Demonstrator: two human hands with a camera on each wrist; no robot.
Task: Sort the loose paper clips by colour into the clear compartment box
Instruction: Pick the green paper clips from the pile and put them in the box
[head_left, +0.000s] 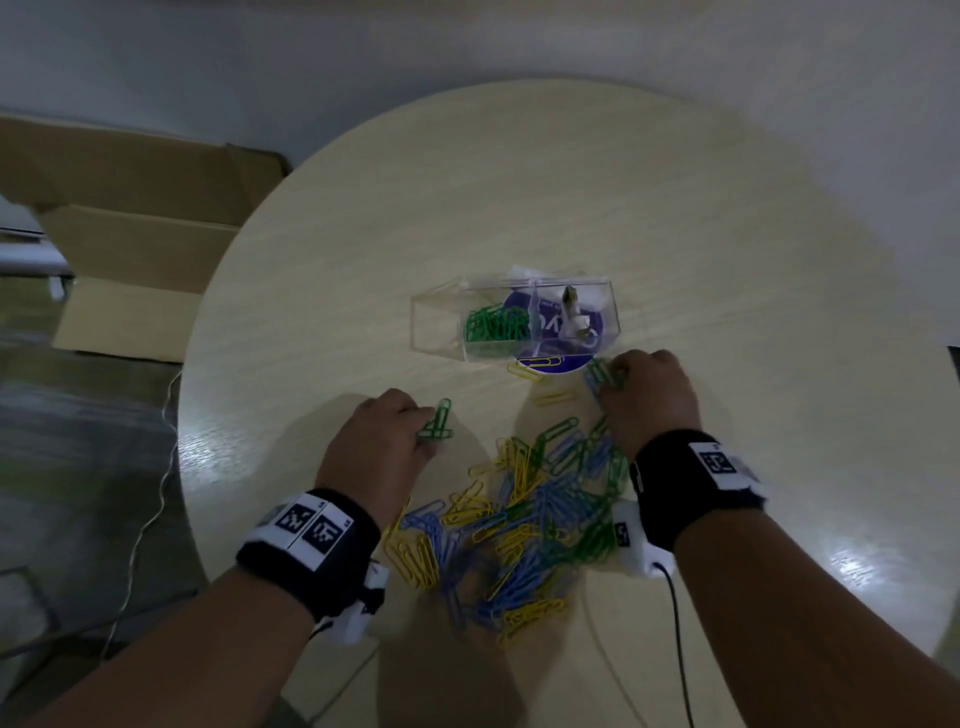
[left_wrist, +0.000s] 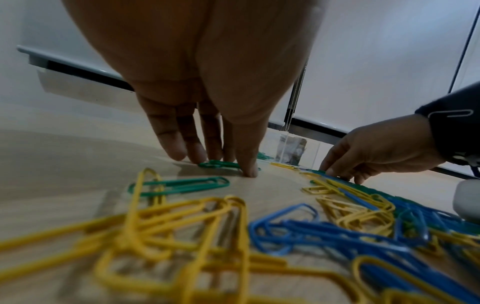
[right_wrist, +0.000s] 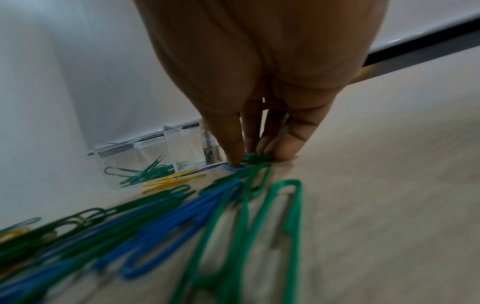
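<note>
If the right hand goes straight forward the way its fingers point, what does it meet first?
Probably the clear compartment box, at its near wall: the right hand points at it across little table. Depth is unclear.

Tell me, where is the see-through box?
In the head view the clear compartment box sits mid-table, beyond the loose clip pile, just ahead and left of the right hand.

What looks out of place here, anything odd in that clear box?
Yes. The clear box holds green clips in one compartment, but the compartment right of them holds a small metal-and-white object, no paper clip. The box also sits partly on a purple disc.
</note>
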